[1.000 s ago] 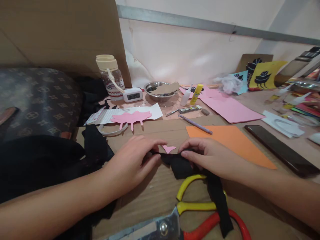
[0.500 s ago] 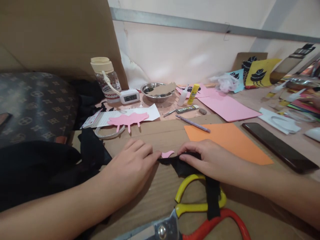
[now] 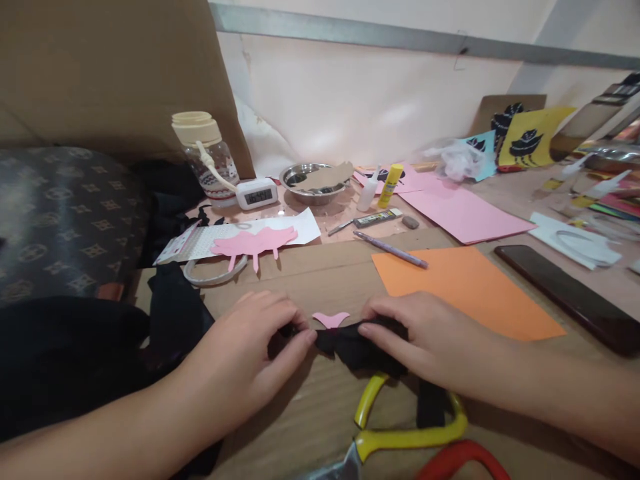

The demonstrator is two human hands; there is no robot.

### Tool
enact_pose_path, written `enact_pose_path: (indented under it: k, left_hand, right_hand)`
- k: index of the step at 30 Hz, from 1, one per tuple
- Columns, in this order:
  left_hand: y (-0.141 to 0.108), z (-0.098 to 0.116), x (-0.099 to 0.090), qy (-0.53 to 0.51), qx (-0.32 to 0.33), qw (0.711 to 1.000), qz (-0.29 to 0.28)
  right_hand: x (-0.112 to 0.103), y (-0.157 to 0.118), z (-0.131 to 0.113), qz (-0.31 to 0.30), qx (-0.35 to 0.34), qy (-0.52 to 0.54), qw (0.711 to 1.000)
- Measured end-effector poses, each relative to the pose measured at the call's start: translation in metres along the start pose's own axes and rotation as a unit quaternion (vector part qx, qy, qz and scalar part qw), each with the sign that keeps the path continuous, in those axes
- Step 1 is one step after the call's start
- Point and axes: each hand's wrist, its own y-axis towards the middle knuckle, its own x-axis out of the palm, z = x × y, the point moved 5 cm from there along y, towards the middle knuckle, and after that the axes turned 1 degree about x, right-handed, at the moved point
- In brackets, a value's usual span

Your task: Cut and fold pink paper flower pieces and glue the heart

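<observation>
Black cloth: the black cloth (image 3: 365, 357) lies bunched between the two hands, over the cardboard (image 3: 300, 270); clock directions below run from its middle.
Left hand: at 9 o'clock, the left hand (image 3: 265, 350) pinches the cloth's near end between thumb and curled fingers.
Right hand: toward 2 o'clock, the right hand (image 3: 417, 333) pinches the gathered upper edge, thumb in front, fingers behind.
Edge between the pinches: a light, even pull should serve best; thin fabric like this probably puckers if one side tugs harder.
Pink piece: between 10 and 11 o'clock, the small pink piece (image 3: 331, 321) meets the upper edge; whether it is fixed there cannot be told. Looking like paper, it would likely crease under a hard press.
Scissors: toward 5 o'clock, the scissors (image 3: 400, 439) have smooth yellow and red handles; a dark strip overlaps the yellow loop, so lifting it clear would avoid a snag.
Textures: cloth matt and soft-folded, cardboard faintly ridged, pink piece flat with two winged points.
</observation>
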Motion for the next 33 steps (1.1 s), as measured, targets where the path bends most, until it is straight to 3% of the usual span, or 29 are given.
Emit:
enact_pose_path:
  k: [2, 11, 17, 25, 33]
  left_hand:
    - [0.001, -0.003, 0.001, 0.01, 0.003, 1.0, 0.002]
    - [0.001, -0.004, 0.003, 0.007, 0.02, 1.0, -0.002]
    - [-0.004, 0.01, 0.003, 0.03, 0.103, 0.994, 0.005]
    - [0.006, -0.004, 0.001, -0.021, 0.024, 0.999, -0.008]
    - [0.012, -0.011, 0.002, 0.011, 0.001, 1.0, 0.007]
  right_hand:
    - [0.003, -0.001, 0.0, 0.015, -0.023, -0.058, 0.998]
    - [0.003, -0.011, -0.007, 0.044, -0.075, -0.137, 0.987]
    - [0.006, -0.032, -0.026, 0.063, -0.207, -0.196, 0.957]
    - [0.0, -0.007, 0.001, 0.03, -0.09, -0.149, 0.984]
    - [0.001, 0.0, 0.009, 0.023, -0.04, -0.137, 0.989]
